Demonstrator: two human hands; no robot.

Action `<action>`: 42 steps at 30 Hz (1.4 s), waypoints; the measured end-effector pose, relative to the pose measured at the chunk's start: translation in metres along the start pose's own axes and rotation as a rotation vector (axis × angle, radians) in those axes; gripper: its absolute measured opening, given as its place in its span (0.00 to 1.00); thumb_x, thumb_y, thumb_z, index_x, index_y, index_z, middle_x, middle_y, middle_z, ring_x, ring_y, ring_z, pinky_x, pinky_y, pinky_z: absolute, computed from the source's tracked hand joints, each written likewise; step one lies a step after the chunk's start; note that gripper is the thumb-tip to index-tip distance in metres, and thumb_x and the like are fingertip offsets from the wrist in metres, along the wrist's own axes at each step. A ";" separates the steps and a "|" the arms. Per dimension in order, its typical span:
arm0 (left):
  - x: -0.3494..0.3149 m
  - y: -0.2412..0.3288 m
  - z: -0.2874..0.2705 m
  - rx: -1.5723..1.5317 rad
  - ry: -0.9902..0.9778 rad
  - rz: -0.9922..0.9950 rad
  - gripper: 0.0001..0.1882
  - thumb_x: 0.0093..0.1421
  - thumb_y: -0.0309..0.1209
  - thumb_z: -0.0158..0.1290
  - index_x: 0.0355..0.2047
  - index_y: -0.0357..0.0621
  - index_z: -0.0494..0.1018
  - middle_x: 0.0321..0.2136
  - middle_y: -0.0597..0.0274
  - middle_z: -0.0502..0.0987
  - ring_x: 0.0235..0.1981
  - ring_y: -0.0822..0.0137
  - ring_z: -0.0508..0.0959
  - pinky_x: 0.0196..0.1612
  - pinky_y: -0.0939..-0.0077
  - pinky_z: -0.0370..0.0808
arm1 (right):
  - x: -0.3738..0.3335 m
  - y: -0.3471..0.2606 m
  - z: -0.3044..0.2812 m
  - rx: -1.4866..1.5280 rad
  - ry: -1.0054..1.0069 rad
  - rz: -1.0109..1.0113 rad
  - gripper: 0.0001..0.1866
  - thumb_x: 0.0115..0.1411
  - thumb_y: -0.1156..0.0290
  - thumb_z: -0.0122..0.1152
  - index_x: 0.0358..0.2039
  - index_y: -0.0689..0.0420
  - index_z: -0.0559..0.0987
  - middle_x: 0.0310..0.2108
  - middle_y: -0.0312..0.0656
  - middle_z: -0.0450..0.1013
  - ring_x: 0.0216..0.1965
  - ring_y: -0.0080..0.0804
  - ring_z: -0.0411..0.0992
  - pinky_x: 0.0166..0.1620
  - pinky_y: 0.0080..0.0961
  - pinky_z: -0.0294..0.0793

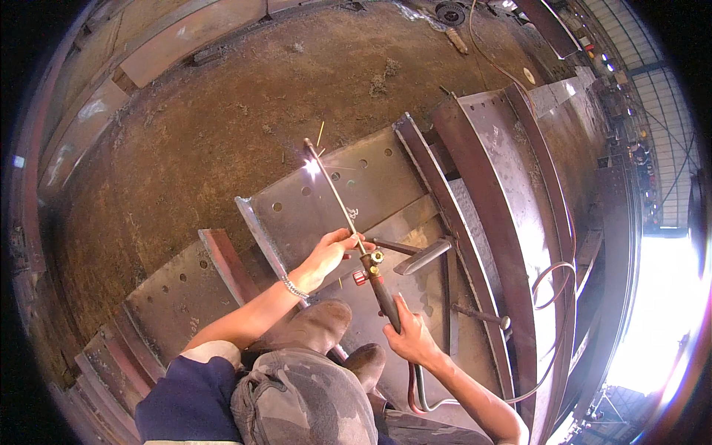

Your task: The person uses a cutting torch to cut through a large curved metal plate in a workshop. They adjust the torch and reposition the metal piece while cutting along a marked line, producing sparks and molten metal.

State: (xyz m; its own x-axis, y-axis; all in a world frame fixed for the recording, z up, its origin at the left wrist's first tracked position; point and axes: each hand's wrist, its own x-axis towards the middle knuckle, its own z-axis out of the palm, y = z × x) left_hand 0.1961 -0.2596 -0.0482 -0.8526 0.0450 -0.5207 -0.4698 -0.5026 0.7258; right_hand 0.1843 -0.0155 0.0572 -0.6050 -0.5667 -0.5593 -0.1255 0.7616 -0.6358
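A long metal cutting torch [386,302] slants up and away from me, with brass valves and a red fitting midway. My right hand [414,340] is closed round its dark handle. The fingers of my left hand [328,259] are closed on the thin tube ahead of the valves. Close to the torch's far end, a bright white glow [311,167] with thin sparks shows at the edge of a steel plate [304,194] with round holes. What looks like a hammer [424,256] lies just right of the torch.
Hoses [415,393] trail from the torch handle to the right, looping over upright steel flanges [493,178]. A rod with a round head [482,316] lies on the steelwork. My boots [322,325] rest below my left hand. Brown dirt ground [222,133] stretches beyond the plate.
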 end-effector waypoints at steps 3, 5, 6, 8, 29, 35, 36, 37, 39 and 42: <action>-0.006 0.000 -0.003 -0.020 0.011 -0.007 0.12 0.72 0.37 0.45 0.49 0.50 0.74 0.50 0.66 0.83 0.52 0.73 0.76 0.55 0.70 0.63 | -0.003 -0.002 0.003 0.014 -0.012 -0.015 0.28 0.57 0.73 0.54 0.59 0.63 0.63 0.32 0.65 0.77 0.37 0.69 0.77 0.44 0.55 0.75; -0.006 0.000 -0.003 -0.012 -0.002 0.001 0.13 0.72 0.38 0.45 0.49 0.50 0.74 0.50 0.66 0.83 0.52 0.73 0.76 0.55 0.70 0.63 | -0.004 -0.002 0.005 -0.012 0.007 -0.005 0.28 0.57 0.73 0.54 0.59 0.63 0.63 0.31 0.65 0.77 0.36 0.70 0.76 0.43 0.56 0.74; -0.005 0.001 -0.002 -0.009 -0.008 0.005 0.13 0.72 0.38 0.45 0.50 0.50 0.74 0.50 0.66 0.83 0.52 0.73 0.76 0.55 0.70 0.63 | -0.004 -0.002 0.006 -0.023 0.016 0.023 0.28 0.57 0.73 0.53 0.59 0.63 0.63 0.31 0.65 0.76 0.36 0.70 0.76 0.42 0.57 0.74; -0.001 0.002 0.000 -0.008 -0.013 0.010 0.13 0.72 0.38 0.45 0.50 0.50 0.74 0.49 0.66 0.83 0.52 0.73 0.76 0.55 0.70 0.63 | -0.004 -0.003 0.009 -0.059 0.041 0.021 0.27 0.57 0.73 0.54 0.59 0.61 0.63 0.32 0.63 0.77 0.36 0.68 0.77 0.41 0.55 0.73; -0.008 -0.012 -0.016 -0.072 0.031 0.014 0.27 0.76 0.50 0.35 0.42 0.45 0.78 0.42 0.53 0.86 0.43 0.74 0.80 0.45 0.79 0.68 | -0.011 -0.001 0.010 -0.005 -0.049 -0.023 0.31 0.57 0.74 0.56 0.61 0.61 0.60 0.26 0.65 0.74 0.33 0.71 0.75 0.38 0.57 0.73; -0.022 -0.014 -0.025 -0.070 0.068 0.049 0.32 0.77 0.53 0.30 0.40 0.44 0.78 0.39 0.49 0.86 0.40 0.71 0.81 0.43 0.78 0.69 | -0.014 -0.006 0.010 0.000 -0.100 -0.033 0.31 0.57 0.75 0.57 0.61 0.61 0.61 0.27 0.65 0.74 0.34 0.72 0.74 0.38 0.56 0.72; -0.022 -0.013 -0.025 -0.078 0.069 0.057 0.32 0.77 0.54 0.29 0.40 0.44 0.78 0.39 0.49 0.86 0.40 0.71 0.81 0.43 0.78 0.69 | -0.014 -0.007 0.010 0.006 -0.093 -0.043 0.31 0.57 0.75 0.57 0.61 0.62 0.61 0.27 0.66 0.74 0.34 0.72 0.74 0.38 0.56 0.72; -0.021 -0.012 -0.023 -0.072 0.068 0.049 0.32 0.76 0.54 0.29 0.40 0.45 0.78 0.39 0.49 0.86 0.41 0.71 0.81 0.44 0.78 0.69 | -0.014 -0.009 0.011 -0.004 -0.062 -0.059 0.31 0.57 0.75 0.57 0.61 0.62 0.61 0.27 0.66 0.74 0.34 0.72 0.74 0.38 0.56 0.72; -0.017 -0.009 -0.019 -0.047 0.091 0.022 0.32 0.76 0.55 0.29 0.40 0.46 0.78 0.39 0.51 0.86 0.42 0.71 0.81 0.45 0.76 0.69 | -0.014 -0.013 0.013 -0.026 0.003 -0.073 0.31 0.57 0.75 0.57 0.61 0.63 0.61 0.27 0.66 0.73 0.34 0.72 0.74 0.38 0.57 0.72; -0.012 -0.007 -0.013 -0.059 0.047 0.054 0.32 0.75 0.57 0.30 0.40 0.47 0.78 0.40 0.53 0.86 0.41 0.71 0.81 0.47 0.74 0.68 | -0.018 -0.018 0.013 -0.064 0.007 -0.013 0.31 0.57 0.75 0.57 0.61 0.63 0.61 0.27 0.66 0.73 0.34 0.71 0.74 0.38 0.57 0.72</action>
State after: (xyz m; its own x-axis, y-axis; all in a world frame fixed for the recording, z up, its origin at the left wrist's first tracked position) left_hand 0.2132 -0.2677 -0.0530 -0.8638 -0.0238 -0.5033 -0.4079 -0.5533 0.7262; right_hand 0.2079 -0.0232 0.0720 -0.6088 -0.5742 -0.5473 -0.1830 0.7730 -0.6075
